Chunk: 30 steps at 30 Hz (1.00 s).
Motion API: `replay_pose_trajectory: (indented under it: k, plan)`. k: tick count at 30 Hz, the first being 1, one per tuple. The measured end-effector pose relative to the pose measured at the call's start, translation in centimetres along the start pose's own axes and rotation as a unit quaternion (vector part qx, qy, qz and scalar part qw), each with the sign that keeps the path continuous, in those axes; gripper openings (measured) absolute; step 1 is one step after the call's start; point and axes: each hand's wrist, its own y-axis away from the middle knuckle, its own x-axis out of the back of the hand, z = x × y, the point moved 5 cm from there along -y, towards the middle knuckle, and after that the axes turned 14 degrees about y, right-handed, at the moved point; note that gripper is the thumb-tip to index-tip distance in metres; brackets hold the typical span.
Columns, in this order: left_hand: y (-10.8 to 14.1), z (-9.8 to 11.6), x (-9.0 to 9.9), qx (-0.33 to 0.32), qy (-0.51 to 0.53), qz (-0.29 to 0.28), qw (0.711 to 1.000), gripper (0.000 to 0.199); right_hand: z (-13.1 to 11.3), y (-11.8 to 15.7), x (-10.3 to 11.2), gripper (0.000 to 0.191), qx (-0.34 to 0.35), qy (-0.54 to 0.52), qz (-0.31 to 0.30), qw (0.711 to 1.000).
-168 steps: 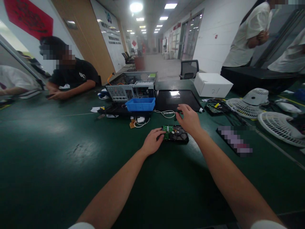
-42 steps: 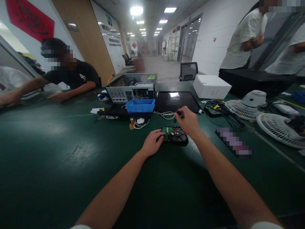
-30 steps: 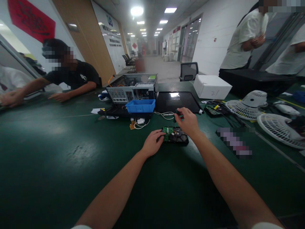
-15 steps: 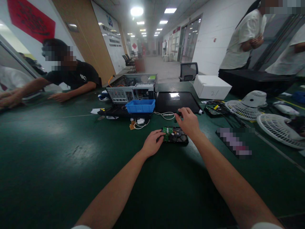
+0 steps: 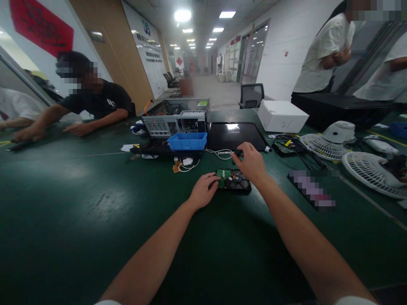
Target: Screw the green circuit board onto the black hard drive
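Observation:
A hard drive lies on the green table with its circuit board facing up. My left hand grips the drive's left end, fingertips over the board and thumb at the near side. Over the far edge of the drive, my right hand pinches a small dark screwdriver held upright. Its tip points down at the drive; whether it touches is too small to tell. White cables lie just beyond.
Behind the drive stand a blue tray, an open computer case and a flat black panel. To the right are a white box, fan parts and a blurred phone-like slab. A person sits at left.
My right hand has turned slightly around the screwdriver, whose handle shows more clearly. My left hand and the hard drive stay put. The seated person's far hand has shifted.

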Motion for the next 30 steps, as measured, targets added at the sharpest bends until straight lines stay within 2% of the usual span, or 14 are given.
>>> replay_pose_trajectory:
  k: [6, 14, 19, 24, 30]
  plan:
    - [0.0, -0.2, -0.1, -0.014, 0.004, 0.005, 1.000, 0.031, -0.4, 0.1, 0.4, 0.022, 0.014, 0.011, 0.002, 1.000]
    - [0.1, 0.1, 0.1, -0.002, 0.002, 0.001, 1.000, 0.030, -0.4, 0.1, 0.6, 0.024, 0.019, 0.009, -0.007, 1.000]
    - [0.1, 0.2, 0.1, 0.000, 0.003, -0.002, 1.000, 0.031, -0.1, 0.0, 0.1, 0.023, 0.016, -0.018, -0.011, 1.000]
    - [0.1, 0.3, 0.1, 0.001, 0.001, -0.002, 1.000, 0.030, 0.6, 0.0, -0.3, 0.027, -0.017, -0.039, 0.000, 0.999]
    - [0.1, 0.0, 0.0, 0.004, -0.001, -0.004, 1.000, 0.031, 0.7, 0.1, -1.0, 0.028, 0.000, -0.045, -0.002, 0.999]
